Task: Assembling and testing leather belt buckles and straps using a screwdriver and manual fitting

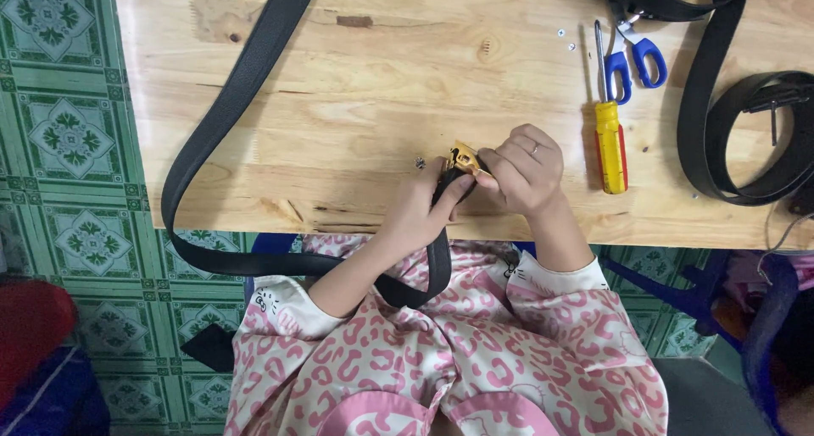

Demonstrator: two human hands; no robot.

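Note:
A long black belt (pixel 222 114) runs from the top of the wooden table (pixel 373 72), loops off its left front edge and comes back up to my hands. My left hand (pixel 415 216) grips the belt's end just below a gold buckle (pixel 462 159). My right hand (pixel 526 169) pinches that buckle from the right, fingers curled over it, at the table's front edge. A tiny screw (pixel 420 162) lies on the wood just left of the buckle.
A yellow-and-red screwdriver (pixel 610 144) lies right of my hands, with blue-handled scissors (pixel 634 59) behind it. More black belts (pixel 746 139) coil at the right, and small screws (pixel 565 38) lie near the scissors. Green patterned floor tiles (pixel 68 148) show on the left.

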